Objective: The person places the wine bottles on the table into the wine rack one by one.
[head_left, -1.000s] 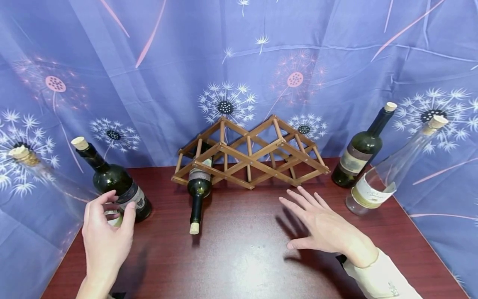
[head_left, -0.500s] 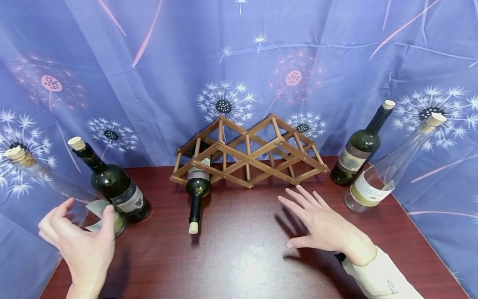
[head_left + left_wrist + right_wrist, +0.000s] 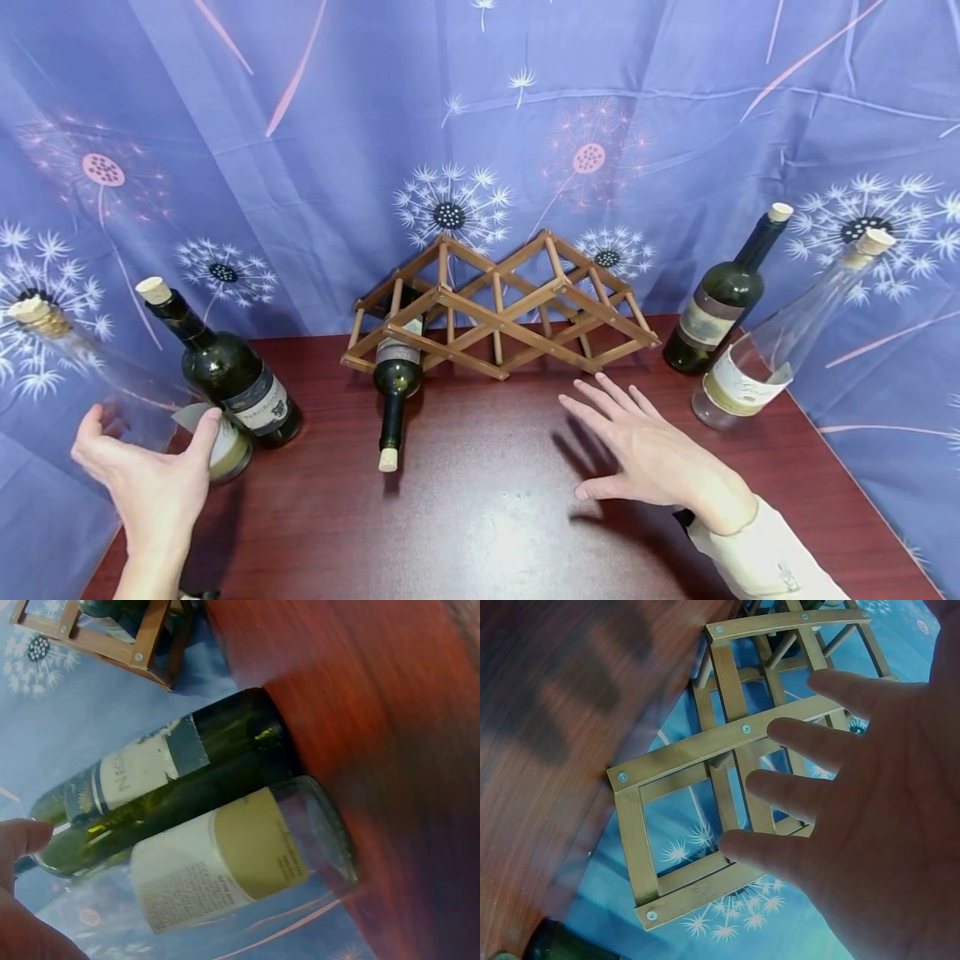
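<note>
At the left of the head view, my left hand (image 3: 146, 479) is spread in a wide C beside a corked clear glass bottle (image 3: 120, 375), thumb apart from the fingers. The left wrist view shows that bottle's cream and gold label (image 3: 225, 862), with my thumb (image 3: 30, 838) overlapping the green wine bottle (image 3: 180, 769) behind it. Both bottles stand upright. My right hand (image 3: 645, 454) is held palm down over the table, fingers spread and holding nothing, in front of the wooden wine rack (image 3: 498, 321). One dark wine bottle (image 3: 397, 375) lies in the rack's left side, cork toward me.
On the right stand a corked green bottle (image 3: 708, 321) and a corked clear bottle (image 3: 750, 383), close together. The dark red wooden table (image 3: 450, 533) ends at a blue dandelion-print curtain (image 3: 360, 125) behind the rack and along both sides.
My left hand has moved left, from in front of the green bottle to the clear one, and its thumb and fingers have spread wider. My right hand has stayed in place.
</note>
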Available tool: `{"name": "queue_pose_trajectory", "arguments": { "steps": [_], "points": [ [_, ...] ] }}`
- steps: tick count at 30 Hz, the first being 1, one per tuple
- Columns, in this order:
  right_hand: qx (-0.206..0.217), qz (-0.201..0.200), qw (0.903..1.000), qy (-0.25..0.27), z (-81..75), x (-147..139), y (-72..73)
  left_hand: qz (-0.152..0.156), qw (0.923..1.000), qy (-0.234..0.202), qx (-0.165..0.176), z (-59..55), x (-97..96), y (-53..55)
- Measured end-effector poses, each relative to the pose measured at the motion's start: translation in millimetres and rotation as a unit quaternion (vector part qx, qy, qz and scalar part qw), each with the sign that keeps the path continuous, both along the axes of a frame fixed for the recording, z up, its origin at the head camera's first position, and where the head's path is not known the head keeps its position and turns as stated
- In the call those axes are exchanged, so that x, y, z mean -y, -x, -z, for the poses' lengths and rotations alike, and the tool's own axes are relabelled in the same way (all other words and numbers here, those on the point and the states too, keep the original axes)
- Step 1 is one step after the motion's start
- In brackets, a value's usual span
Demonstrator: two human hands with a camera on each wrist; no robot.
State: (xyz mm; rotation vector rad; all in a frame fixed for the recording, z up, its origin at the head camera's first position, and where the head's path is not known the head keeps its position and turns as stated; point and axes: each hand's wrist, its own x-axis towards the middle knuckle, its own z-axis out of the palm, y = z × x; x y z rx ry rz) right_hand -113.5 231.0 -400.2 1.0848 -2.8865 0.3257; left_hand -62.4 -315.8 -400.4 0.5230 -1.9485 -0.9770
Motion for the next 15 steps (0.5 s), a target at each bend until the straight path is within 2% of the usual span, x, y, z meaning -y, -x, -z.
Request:
{"name": "queue_pose_trajectory", "arguments": {
  "steps": [7, 15],
  "points": [
    [-0.001, -0.003, 1.0000, 0.000, 1.6, -0.1, 0.7, -0.009, 0.9964, -0.062, 0.056, 2.2, 5.4, 4.8],
    [-0.003, -0.007, 1.0000, 0.001, 3.9, -0.2, 1.7, -0.012, 0.9936, -0.079, 0.079, 8.3, 13.3, 8.7]
  ]
}}
